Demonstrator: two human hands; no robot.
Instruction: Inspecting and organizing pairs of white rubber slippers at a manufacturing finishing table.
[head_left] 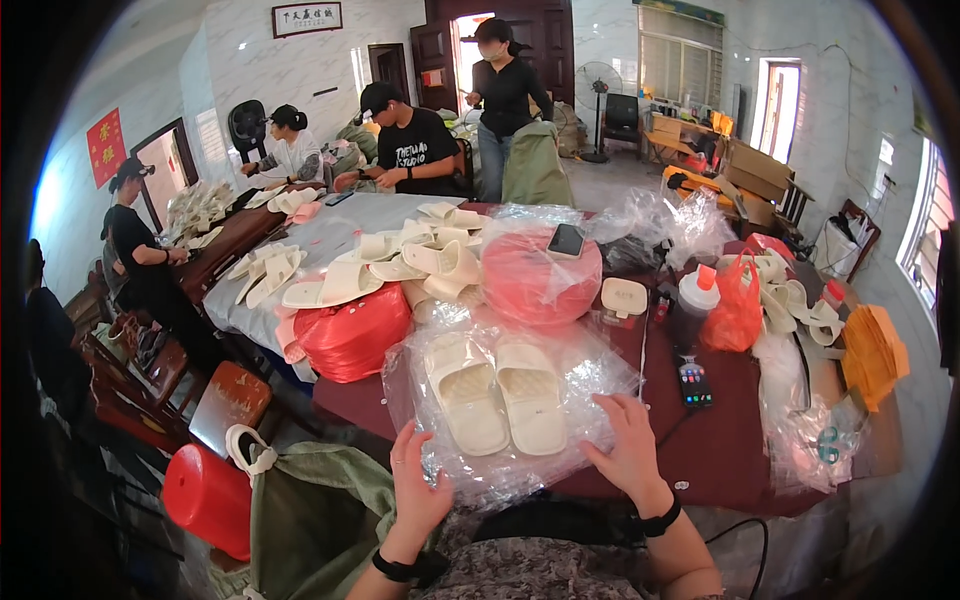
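A pair of cream slide slippers, the left slipper and the right slipper, lies side by side on clear plastic bags at the near edge of the table. My left hand is at the near left of the pair, its fingers apart and nothing in it. On the other side, my right hand is spread beside the right slipper, by the edge of the plastic. Whether the fingertips touch the plastic is hard to tell.
Beyond the pair sit a red plastic-wrapped roll, a pink roll bearing a phone, and piled slippers. To the right are a lit phone, a dark bottle and scissors. A green sack stands left. Several people work farther back.
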